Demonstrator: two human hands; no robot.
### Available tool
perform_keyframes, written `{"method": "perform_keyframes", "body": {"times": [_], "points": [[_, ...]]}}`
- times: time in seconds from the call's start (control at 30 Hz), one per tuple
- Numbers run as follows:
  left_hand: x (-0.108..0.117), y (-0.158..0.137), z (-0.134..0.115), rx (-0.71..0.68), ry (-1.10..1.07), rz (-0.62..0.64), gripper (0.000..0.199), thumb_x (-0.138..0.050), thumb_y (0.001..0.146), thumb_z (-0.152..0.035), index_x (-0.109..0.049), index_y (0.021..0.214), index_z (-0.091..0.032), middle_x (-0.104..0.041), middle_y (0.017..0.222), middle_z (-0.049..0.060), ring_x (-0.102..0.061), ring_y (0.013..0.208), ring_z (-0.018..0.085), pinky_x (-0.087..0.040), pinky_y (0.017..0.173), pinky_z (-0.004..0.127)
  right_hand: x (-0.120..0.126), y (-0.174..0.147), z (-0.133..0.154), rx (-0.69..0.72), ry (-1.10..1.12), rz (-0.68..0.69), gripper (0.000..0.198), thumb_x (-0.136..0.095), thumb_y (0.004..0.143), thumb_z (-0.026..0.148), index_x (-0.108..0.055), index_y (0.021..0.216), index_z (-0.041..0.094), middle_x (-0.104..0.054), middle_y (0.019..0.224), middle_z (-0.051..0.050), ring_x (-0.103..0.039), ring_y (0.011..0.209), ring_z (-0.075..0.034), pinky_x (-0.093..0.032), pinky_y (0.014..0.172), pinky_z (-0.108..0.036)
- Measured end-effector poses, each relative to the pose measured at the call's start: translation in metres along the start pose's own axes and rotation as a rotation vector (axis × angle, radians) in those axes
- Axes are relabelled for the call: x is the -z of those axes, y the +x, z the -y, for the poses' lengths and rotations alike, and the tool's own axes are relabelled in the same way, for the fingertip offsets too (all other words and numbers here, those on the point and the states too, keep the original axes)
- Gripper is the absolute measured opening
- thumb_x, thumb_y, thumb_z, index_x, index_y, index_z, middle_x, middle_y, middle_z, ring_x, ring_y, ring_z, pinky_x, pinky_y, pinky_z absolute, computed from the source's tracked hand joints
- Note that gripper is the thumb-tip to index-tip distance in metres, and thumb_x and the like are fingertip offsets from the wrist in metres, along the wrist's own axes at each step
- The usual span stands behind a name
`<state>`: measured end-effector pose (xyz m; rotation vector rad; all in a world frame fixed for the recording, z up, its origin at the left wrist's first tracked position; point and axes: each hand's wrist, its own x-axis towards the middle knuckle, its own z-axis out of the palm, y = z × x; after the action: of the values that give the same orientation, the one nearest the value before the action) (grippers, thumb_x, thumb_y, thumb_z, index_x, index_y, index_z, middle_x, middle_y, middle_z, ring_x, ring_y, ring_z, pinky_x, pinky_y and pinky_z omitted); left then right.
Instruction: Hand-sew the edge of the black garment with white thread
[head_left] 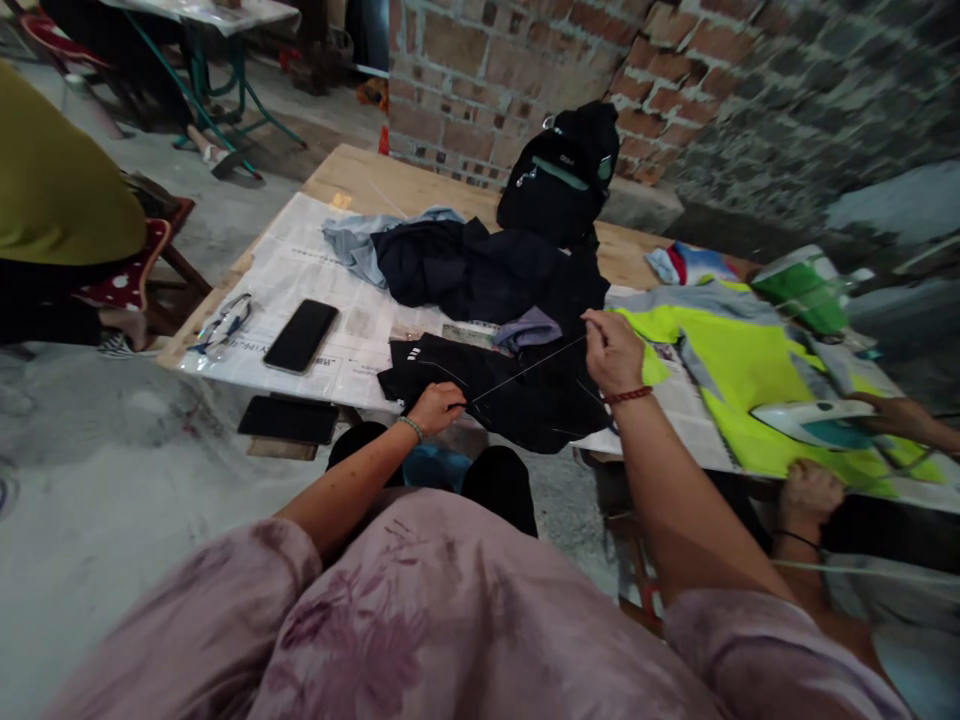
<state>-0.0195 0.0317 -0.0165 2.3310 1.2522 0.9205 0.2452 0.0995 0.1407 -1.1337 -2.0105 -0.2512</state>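
Observation:
A black garment point(517, 400) with a small white mark lies at the table's front edge, close to my lap. My left hand point(436, 408) is closed in a pinch on its near edge. A pale thread point(525, 370) runs taut from there up to my right hand point(613, 352), whose fingertips are pinched on the far end of it. Whether a needle is between those fingers is too small to tell. Behind the black garment are a small greyish-purple cloth point(527, 328) and a heap of dark navy clothing point(465, 265).
A phone point(301, 336) and clear glasses point(225, 325) lie on the newspaper-covered table point(289, 240). A black backpack point(559, 180) stands at the back. On the right, another person's hand point(900, 420) holds an iron point(814, 422) on a neon yellow garment point(712, 350). Another person sits at left.

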Motion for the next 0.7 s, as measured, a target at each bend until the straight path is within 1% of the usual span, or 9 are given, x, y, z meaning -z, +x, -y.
{"method": "perform_keyframes", "body": {"times": [0.13,0.23,0.33,0.37,0.4,0.43,0.47,0.6,0.7], "points": [[0.000,0.000,0.000,-0.001,-0.002,-0.001,0.013,-0.054,0.076,-0.016,-0.066,0.080,-0.017,-0.066,0.085,0.003,-0.058,0.086,0.014,-0.037,0.075,0.029,0.016,0.011,-0.008,-0.029,-0.006,-0.058,0.027,-0.037,0.089,0.029,-0.061,0.096,0.018,-0.063,0.089,-0.010,-0.057,0.087,-0.016,-0.046,0.080,-0.033],[0.000,0.000,0.001,0.004,-0.001,0.004,0.013,-0.054,0.076,-0.017,-0.066,0.080,-0.018,-0.065,0.084,0.003,-0.057,0.086,0.014,-0.037,0.075,0.029,0.022,0.014,-0.012,-0.113,0.050,-0.091,0.023,-0.041,0.088,0.031,-0.061,0.095,0.023,-0.063,0.090,-0.006,-0.057,0.088,-0.017,-0.046,0.080,-0.034],[0.001,0.000,0.001,0.005,0.002,0.013,0.013,-0.054,0.075,-0.018,-0.066,0.080,-0.018,-0.065,0.085,0.003,-0.057,0.086,0.015,-0.038,0.076,0.029,0.015,0.004,-0.004,-0.255,0.165,-0.103,0.025,-0.040,0.088,0.033,-0.059,0.096,0.020,-0.062,0.088,-0.006,-0.058,0.083,-0.015,-0.047,0.076,-0.032],[0.001,0.000,0.000,0.007,0.002,0.013,0.013,-0.054,0.075,-0.018,-0.066,0.081,-0.018,-0.065,0.085,0.003,-0.057,0.086,0.015,-0.038,0.076,0.030,0.010,-0.004,0.004,-0.325,0.213,-0.107,0.027,-0.038,0.089,0.033,-0.058,0.097,0.017,-0.062,0.084,-0.006,-0.059,0.077,-0.014,-0.048,0.071,-0.031],[0.001,0.000,0.000,0.011,0.003,0.009,0.012,-0.055,0.075,-0.019,-0.065,0.081,-0.018,-0.065,0.085,0.003,-0.057,0.086,0.015,-0.038,0.076,0.030,0.002,-0.015,0.014,-0.393,0.269,-0.052,0.028,-0.036,0.089,0.032,-0.057,0.099,0.016,-0.061,0.082,-0.005,-0.058,0.066,-0.012,-0.048,0.063,-0.028],[0.001,0.000,-0.001,0.016,0.005,0.003,0.012,-0.055,0.074,-0.019,-0.065,0.081,-0.018,-0.065,0.086,0.003,-0.057,0.086,0.015,-0.038,0.077,0.030,-0.007,-0.029,0.026,-0.430,0.293,0.017,0.027,-0.037,0.089,0.032,-0.057,0.099,0.016,-0.061,0.080,-0.005,-0.056,0.059,-0.011,-0.047,0.059,-0.028],[0.002,-0.001,-0.001,0.021,0.010,-0.004,0.013,-0.056,0.074,-0.019,-0.065,0.082,-0.018,-0.065,0.086,0.003,-0.057,0.086,0.015,-0.038,0.077,0.030,-0.017,-0.046,0.039,-0.418,0.299,0.070,0.026,-0.038,0.088,0.030,-0.057,0.098,0.016,-0.061,0.080,-0.004,-0.055,0.057,-0.010,-0.047,0.059,-0.027],[0.003,-0.001,-0.001,0.028,0.036,-0.011,0.015,-0.056,0.072,-0.017,-0.066,0.083,-0.018,-0.064,0.089,0.003,-0.057,0.086,0.015,-0.039,0.076,0.030,-0.059,-0.123,0.089,-0.264,0.253,0.174,0.024,-0.037,0.088,0.023,-0.059,0.096,0.018,-0.061,0.086,-0.007,-0.057,0.078,-0.015,-0.045,0.072,-0.029],[0.004,-0.001,0.000,0.027,0.056,-0.007,0.015,-0.055,0.072,-0.015,-0.066,0.083,-0.019,-0.064,0.091,0.003,-0.057,0.086,0.015,-0.039,0.076,0.030,-0.079,-0.164,0.105,-0.193,0.097,0.182,0.022,-0.040,0.086,0.020,-0.061,0.091,0.019,-0.062,0.089,-0.008,-0.054,0.090,-0.019,-0.041,0.082,-0.035]]}}
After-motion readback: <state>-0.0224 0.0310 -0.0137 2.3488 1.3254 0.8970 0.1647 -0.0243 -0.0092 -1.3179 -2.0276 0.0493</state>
